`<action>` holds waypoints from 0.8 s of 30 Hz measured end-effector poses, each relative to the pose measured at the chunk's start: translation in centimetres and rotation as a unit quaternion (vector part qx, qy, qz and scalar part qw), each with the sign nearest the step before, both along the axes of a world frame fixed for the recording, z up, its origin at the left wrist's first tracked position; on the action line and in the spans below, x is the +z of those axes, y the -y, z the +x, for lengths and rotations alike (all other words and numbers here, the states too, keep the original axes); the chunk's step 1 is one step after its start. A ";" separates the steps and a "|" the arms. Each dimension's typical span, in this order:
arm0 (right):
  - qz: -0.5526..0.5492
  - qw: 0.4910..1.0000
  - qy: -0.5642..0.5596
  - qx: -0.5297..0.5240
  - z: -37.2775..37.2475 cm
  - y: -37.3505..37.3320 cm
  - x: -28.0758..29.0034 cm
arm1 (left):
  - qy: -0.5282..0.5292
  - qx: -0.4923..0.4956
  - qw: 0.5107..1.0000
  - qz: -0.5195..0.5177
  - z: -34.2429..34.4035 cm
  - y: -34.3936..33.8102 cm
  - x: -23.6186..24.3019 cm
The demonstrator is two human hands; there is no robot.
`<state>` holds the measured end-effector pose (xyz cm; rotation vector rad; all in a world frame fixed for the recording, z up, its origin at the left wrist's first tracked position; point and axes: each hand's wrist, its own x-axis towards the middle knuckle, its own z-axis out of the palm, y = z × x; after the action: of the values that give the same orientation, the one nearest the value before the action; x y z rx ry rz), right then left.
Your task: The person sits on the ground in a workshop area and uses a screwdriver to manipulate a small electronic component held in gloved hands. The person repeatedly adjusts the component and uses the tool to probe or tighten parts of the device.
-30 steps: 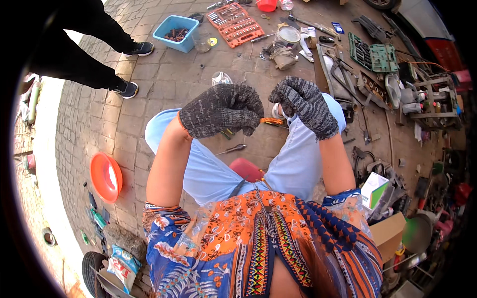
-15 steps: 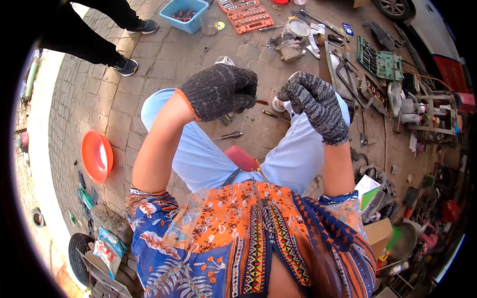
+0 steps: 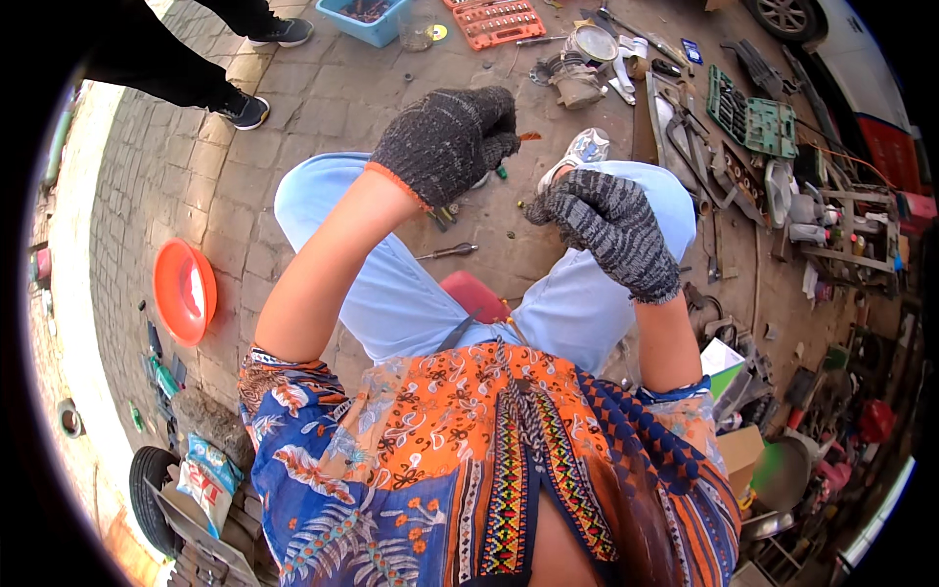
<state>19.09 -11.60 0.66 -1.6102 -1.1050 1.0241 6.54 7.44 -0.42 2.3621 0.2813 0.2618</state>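
My left hand [image 3: 448,147], in a dark grey knit glove with an orange cuff, is closed above my left knee. From its fingertips sticks out a small, thin reddish-brown piece [image 3: 529,136]; the rest of it is hidden in the glove. My right hand [image 3: 616,233], gloved in grey-and-black knit, is closed by my right knee with its fingertips together. Whether anything is pinched there is too small to tell. The two hands are apart. Below them, a metal tool with a pointed shaft [image 3: 448,251] lies on the paving between my legs.
An orange basin [image 3: 184,292] lies at the left. At the far side are a blue tub [image 3: 364,22], an orange socket set [image 3: 494,22] and a metal engine-like part [image 3: 577,80]. A green tool case [image 3: 751,115] and scattered tools lie right. Someone's dark shoe [image 3: 245,110] is at far left.
My left hand has risen away from me with the reddish-brown piece. My right hand has moved slightly left and nearer to me. The hands are farther apart, and my right shoe shows more.
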 end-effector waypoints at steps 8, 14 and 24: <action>0.083 0.988 0.127 -0.008 3.0 -1.1 -2.6 | -0.151 -0.220 0.930 -0.254 -1.0 -0.5 1.3; 0.056 0.990 0.124 0.041 -0.4 0.0 -2.0 | 0.001 0.039 0.966 -0.254 0.2 0.1 0.5; 0.064 0.992 0.105 0.005 1.7 -1.8 1.6 | -0.046 -0.081 0.973 -0.212 -1.4 0.0 0.4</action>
<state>20.83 -9.81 2.26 -1.6363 -1.2930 0.7856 5.11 7.43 0.02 1.9616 0.1654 0.0102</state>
